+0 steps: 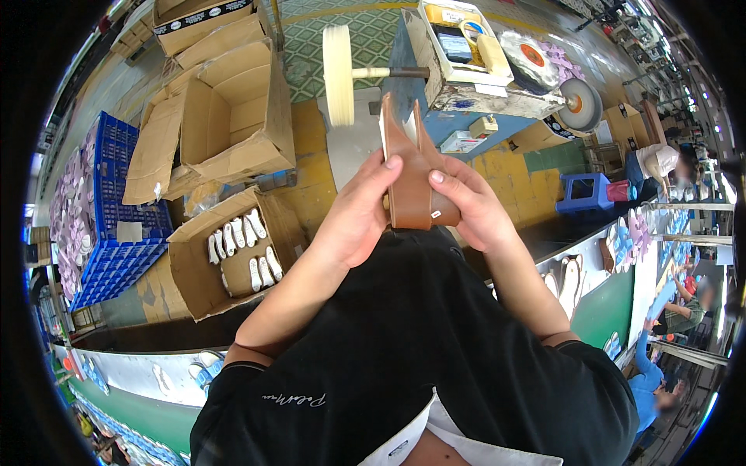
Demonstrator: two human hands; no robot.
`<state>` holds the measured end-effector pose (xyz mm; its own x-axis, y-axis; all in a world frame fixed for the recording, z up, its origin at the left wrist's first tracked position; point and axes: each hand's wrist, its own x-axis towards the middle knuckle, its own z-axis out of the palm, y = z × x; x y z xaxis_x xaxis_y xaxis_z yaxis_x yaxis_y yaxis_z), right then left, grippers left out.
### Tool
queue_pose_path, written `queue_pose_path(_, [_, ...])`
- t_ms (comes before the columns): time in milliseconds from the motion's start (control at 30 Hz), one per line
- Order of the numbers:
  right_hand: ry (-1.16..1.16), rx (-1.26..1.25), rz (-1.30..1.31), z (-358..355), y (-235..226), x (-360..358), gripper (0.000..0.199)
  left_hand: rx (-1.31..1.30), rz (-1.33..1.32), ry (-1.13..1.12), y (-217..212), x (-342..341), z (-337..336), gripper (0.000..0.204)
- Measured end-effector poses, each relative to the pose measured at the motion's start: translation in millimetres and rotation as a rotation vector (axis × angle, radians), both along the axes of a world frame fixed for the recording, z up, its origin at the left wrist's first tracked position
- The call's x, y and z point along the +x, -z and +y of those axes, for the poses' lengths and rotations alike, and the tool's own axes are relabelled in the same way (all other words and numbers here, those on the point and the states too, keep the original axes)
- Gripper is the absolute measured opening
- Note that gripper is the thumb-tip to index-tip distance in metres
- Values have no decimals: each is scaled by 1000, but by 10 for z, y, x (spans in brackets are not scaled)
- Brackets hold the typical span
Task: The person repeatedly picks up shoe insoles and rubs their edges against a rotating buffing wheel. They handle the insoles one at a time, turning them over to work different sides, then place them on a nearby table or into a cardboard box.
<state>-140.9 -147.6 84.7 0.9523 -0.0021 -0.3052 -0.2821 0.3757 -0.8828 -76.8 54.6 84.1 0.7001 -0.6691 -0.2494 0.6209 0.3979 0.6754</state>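
Note:
A brown leather sandal upper (412,182), with a pale lining and a small light tag near its lower edge, is held up in front of my chest. My left hand (359,208) grips its left side, the thumb lying on the brown face. On the opposite side my right hand (477,208) pinches it, thumb in front and fingers mostly hidden behind. Two pointed ends of the upper stick up, away from me. Just beyond them, to the left, is a cream buffing wheel (337,76) on a shaft; the upper appears apart from it.
The blue machine body (400,74) carries a tray (483,76) of small items and a grey wheel (581,105) at right. At left stand an open carton (233,109), a carton (186,272) of white pieces and a blue crate (116,248). Conveyors with sandals (571,283) run behind me.

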Motion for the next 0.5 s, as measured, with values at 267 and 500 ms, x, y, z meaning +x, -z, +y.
queue_pose_path(267, [-32, 58, -68, -136, -337, -174, 74, -249, 317, -40, 148, 271, 112, 74])
queue_pose_path(500, [128, 130, -6, -375, -195, -218, 76, -965, 333, 232, 356, 317, 223, 82])
